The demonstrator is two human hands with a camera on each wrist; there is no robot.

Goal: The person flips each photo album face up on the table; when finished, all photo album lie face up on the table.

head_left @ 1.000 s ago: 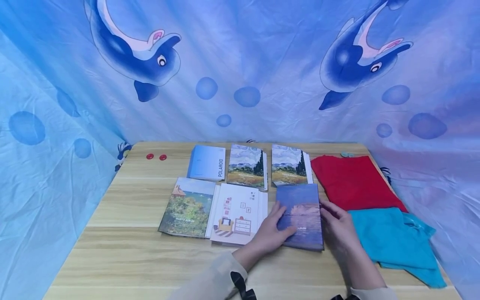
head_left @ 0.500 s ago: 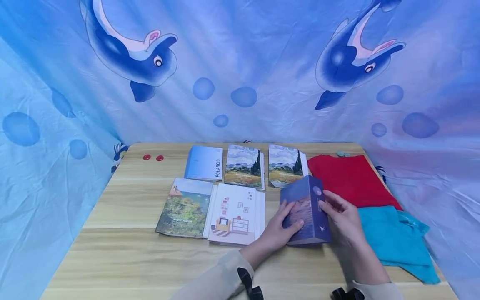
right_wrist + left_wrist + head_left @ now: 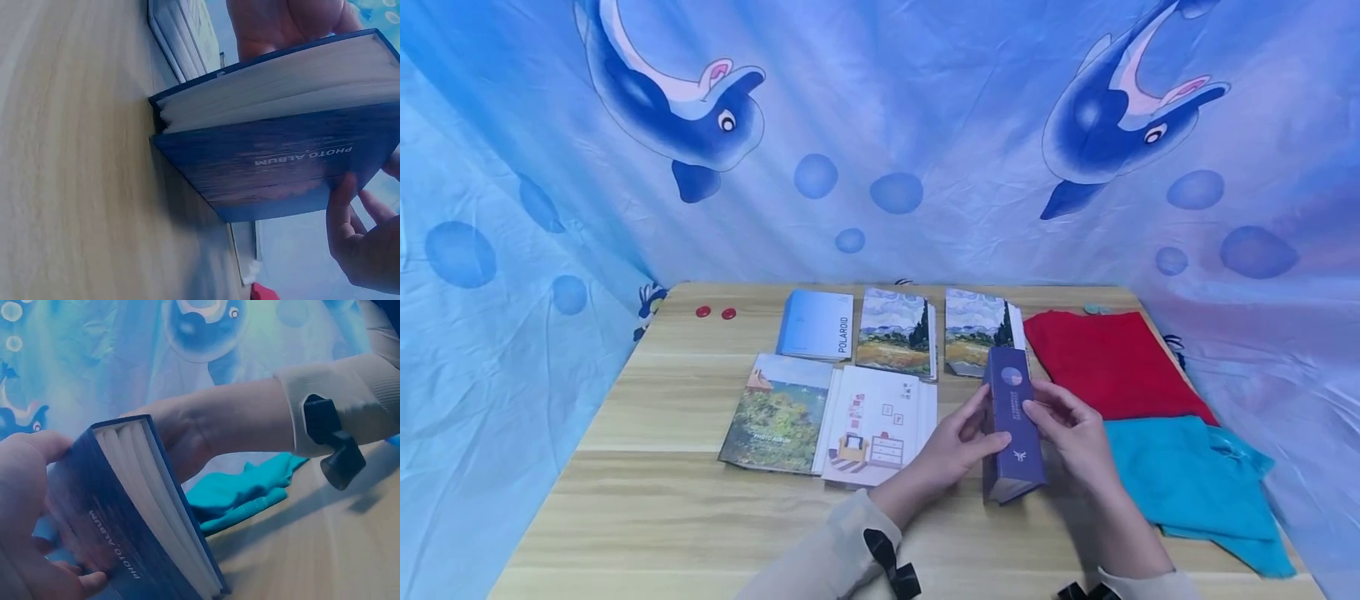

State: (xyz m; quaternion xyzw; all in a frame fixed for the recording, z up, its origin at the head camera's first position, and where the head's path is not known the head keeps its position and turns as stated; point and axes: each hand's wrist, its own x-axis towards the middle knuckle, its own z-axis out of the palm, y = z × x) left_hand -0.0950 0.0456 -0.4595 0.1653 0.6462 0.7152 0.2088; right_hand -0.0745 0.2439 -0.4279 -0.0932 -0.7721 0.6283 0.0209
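Observation:
A thick dark blue photo album [image 3: 1017,429] stands on its long edge, spine up, near the table's right half. My left hand [image 3: 951,450] holds it from the left, with the thumb near the spine and the fingers at the cover. From the other side my right hand [image 3: 1075,433] grips it, its thumb at the spine's right edge. In the left wrist view, the album [image 3: 128,519] shows its lettered cover and page edges beside my left hand [image 3: 28,506]. The right wrist view has the album [image 3: 281,156] tilted, its lower edge at the table, with my right hand's fingertips [image 3: 342,190] on the cover.
Left of my hands lie a green garden-picture album [image 3: 775,417] and a white album [image 3: 872,429]. Behind stand a blue Polaroid album [image 3: 816,325] and two landscape albums [image 3: 891,329]. Red cloth [image 3: 1112,362] and teal cloth [image 3: 1187,475] lie right; red discs [image 3: 728,313] back left.
The photo album lay flat with its front cover up. It has turned up onto its long edge between both hands, so its spine now faces up.

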